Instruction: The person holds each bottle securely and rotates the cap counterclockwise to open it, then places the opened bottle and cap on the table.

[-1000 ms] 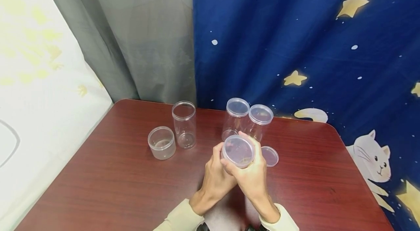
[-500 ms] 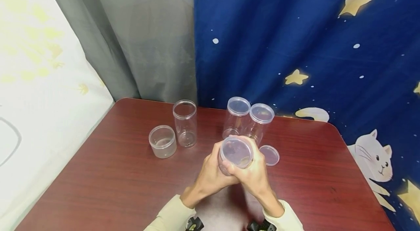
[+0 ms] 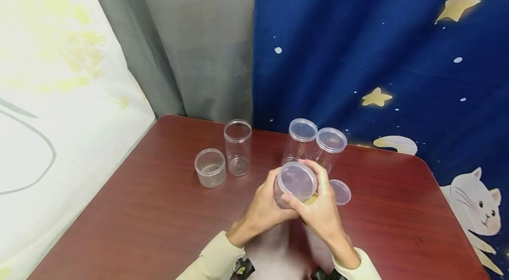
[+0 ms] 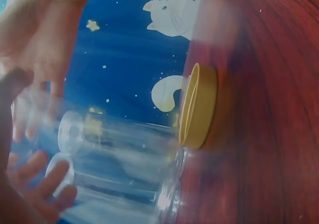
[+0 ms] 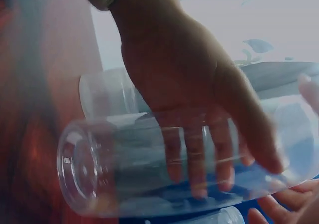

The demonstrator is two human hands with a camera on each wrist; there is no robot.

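Note:
My left hand (image 3: pixel 267 202) holds a tall clear plastic jar (image 5: pixel 134 169) around its side, the fingers showing through the wall in the right wrist view. A pale translucent lid (image 3: pixel 297 180) sits on top of this jar, tilted toward me. The right hand (image 3: pixel 318 205) grips the upper part from the other side, thumb near the lid's edge. Behind the hands stand two lidded tall jars (image 3: pixel 303 130) side by side. A round gold-yellow piece (image 4: pixel 199 107), like a shallow lid or ring, shows by the jars on the table; the right hand mostly hides it in the head view.
At left on the dark red table (image 3: pixel 159 218) stand an open short jar (image 3: pixel 210 168) and an open tall jar (image 3: pixel 238 147). A loose translucent lid (image 3: pixel 339 192) lies flat right of the hands. Grey and blue curtains (image 3: pixel 302 41) hang behind the table's far edge.
The head view has turned slightly left. Both hands keep hold of the jar, wrists a little farther apart than a second ago. Some gold-yellow now shows beside the right hand.

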